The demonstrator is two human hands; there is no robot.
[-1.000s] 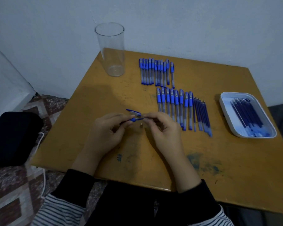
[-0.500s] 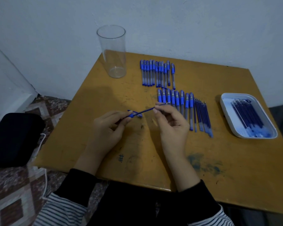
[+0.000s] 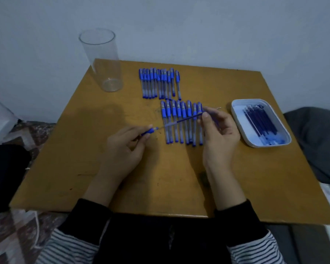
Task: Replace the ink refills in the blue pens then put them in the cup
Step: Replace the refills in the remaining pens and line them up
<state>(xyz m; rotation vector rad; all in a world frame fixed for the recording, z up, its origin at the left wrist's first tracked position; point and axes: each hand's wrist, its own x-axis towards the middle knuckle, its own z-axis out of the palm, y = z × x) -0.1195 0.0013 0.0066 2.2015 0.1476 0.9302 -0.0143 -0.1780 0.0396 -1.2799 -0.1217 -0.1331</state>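
The left hand [image 3: 126,147] lay low at the middle of the frame, its fingers curled round a pen barrel [image 3: 148,131], of which only the blue front end showed past the fingertips. The right hand [image 3: 219,134], a little to the right and higher, pinched a refill [image 3: 189,118] between thumb and forefinger, with the other fingers loosely bent. The refill ran as a thin slanted line from the barrel's mouth up to that pinch, and its fine tip poked out beyond the fingers. Whether its lower end was fully free of the barrel could not be told.

The refill looked very light, a narrow plastic tube likely to flex if gripped at one end and pushed, and smooth enough to slip. It would be best pinched close to the end being guided, away from the inky point. The barrel seemed stiffer and safe to hold round its blue grip.

Behind the refill, a lower row of pens [image 3: 181,130] lay side by side on the bench [image 3: 179,178], with an upper row of pens [image 3: 158,83] above it. At the right, a white tray [image 3: 236,115] held dark spare refills [image 3: 261,121]. The clear cup [image 3: 103,63] stood upright in the upper left, holding no pens.
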